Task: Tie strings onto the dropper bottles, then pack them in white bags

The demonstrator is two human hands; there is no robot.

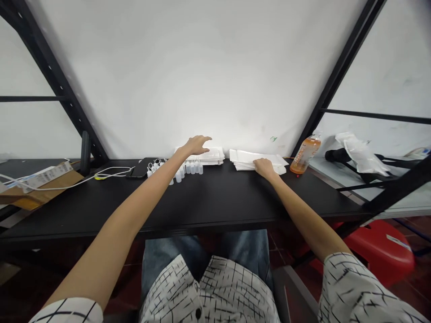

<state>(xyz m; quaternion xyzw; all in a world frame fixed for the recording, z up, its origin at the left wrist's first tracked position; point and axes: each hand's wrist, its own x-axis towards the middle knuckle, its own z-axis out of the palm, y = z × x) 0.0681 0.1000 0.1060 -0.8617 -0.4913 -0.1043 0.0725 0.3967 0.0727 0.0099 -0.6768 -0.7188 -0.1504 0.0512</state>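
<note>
Right hand (264, 168) rests palm-down and relaxed on a stack of flat white sheets (245, 158), with no grip evident. Left hand (198, 146) is open, fingers spread, at a second stack of flat white sheets (215, 156); contact cannot be confirmed. Both stacks lie along the far edge of the black surface (202, 202). Small white plastic dropper bottles (188, 168) stand beside a black phone (138, 168). A clear plastic bottle of orange liquid (305, 154) stands just right of the nearer stack.
</note>
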